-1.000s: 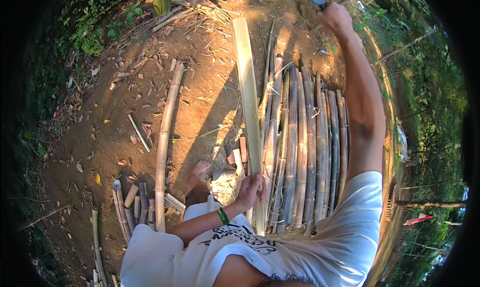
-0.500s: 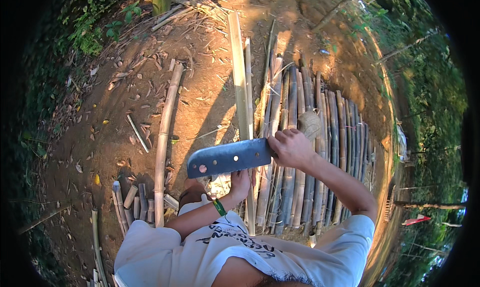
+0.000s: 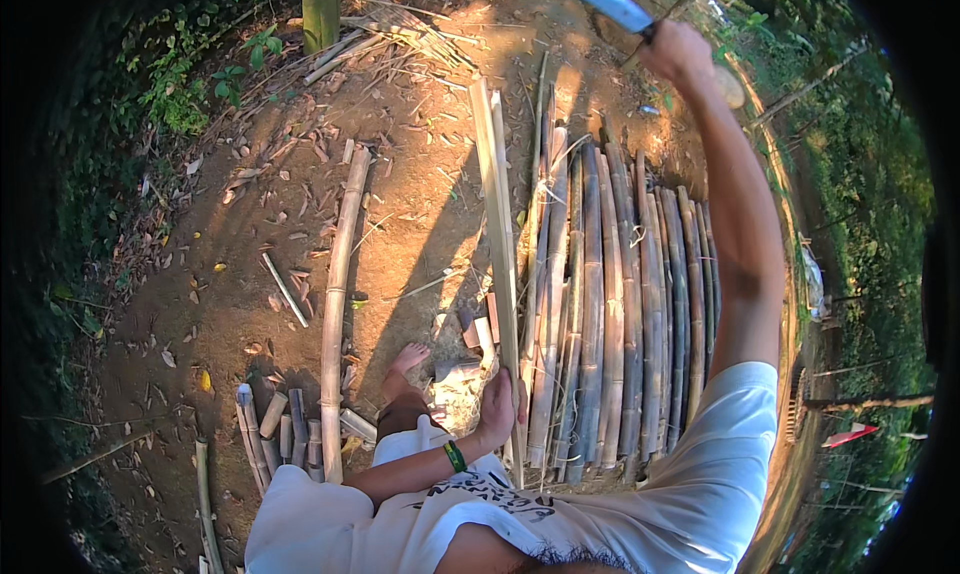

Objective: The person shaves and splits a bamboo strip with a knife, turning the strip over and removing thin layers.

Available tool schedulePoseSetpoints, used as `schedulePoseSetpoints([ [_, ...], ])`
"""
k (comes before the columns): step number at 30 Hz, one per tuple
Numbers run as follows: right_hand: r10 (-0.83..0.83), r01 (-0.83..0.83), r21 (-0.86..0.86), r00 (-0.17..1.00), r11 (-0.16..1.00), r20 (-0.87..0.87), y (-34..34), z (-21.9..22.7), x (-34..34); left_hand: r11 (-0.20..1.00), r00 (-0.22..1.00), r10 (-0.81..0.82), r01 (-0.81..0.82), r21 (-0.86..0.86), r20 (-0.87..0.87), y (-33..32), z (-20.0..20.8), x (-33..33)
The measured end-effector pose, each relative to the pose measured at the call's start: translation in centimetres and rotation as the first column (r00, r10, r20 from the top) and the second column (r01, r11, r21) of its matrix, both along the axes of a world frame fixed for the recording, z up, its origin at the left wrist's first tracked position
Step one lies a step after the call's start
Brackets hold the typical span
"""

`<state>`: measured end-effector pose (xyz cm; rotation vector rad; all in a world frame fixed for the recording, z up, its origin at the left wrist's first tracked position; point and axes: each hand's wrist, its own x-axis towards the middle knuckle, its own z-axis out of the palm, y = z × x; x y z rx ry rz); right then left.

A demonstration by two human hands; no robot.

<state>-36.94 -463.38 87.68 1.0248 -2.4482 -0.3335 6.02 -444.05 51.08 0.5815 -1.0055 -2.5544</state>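
My right hand is raised high at the upper right, its fingers wrapped round the dark handle of a large broad-bladed knife. The blade points up and left, and its tip passes out of the picture. Low in the middle, my left hand grips long pale split bamboo strips. They stretch away from my body, and a gap shows between them toward the far end. A round tan shape shows beside my right wrist; I cannot make out what it is.
A row of bamboo poles lies to the right of the strips. One pole lies to the left, with short bamboo pieces near it. My bare foot stands beside blocks. A post rises at the back.
My right hand has swung the knife up and to the right, away from above my left hand. My left hand keeps its hold, and the strips' far ends sit slightly lower and farther right.
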Motion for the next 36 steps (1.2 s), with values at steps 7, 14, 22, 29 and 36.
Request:
schedulePoseSetpoints([
  [7,0.425,-0.349,-0.299,0.871,0.888,0.248,5.8,-6.1,11.0,0.823,0.974,-0.099,0.194,0.534,-0.202,-3.2,0.2,-2.8],
  [14,0.587,-0.695,0.042,0.636,0.718,0.502,17.2,-17.4,21.5,0.783,0.946,-0.199,0.311,0.539,-0.257,-3.3,-0.2,-4.1],
  [22,0.585,-0.698,0.292,0.711,0.653,0.391,12.7,-15.0,18.0,0.867,0.986,-0.114,0.159,0.473,-0.123,-4.2,0.7,-4.2],
  [29,0.242,-0.254,0.121,0.964,0.96,0.107,1.5,-5.5,6.0,0.851,0.98,-0.17,0.201,0.486,-0.106,0.3,-0.1,-1.6],
  [36,0.22,-0.188,-0.308,0.973,0.932,0.072,4.5,-2.0,2.4,0.791,0.949,-0.14,0.279,0.544,-0.282,-0.8,-0.9,-2.7],
])
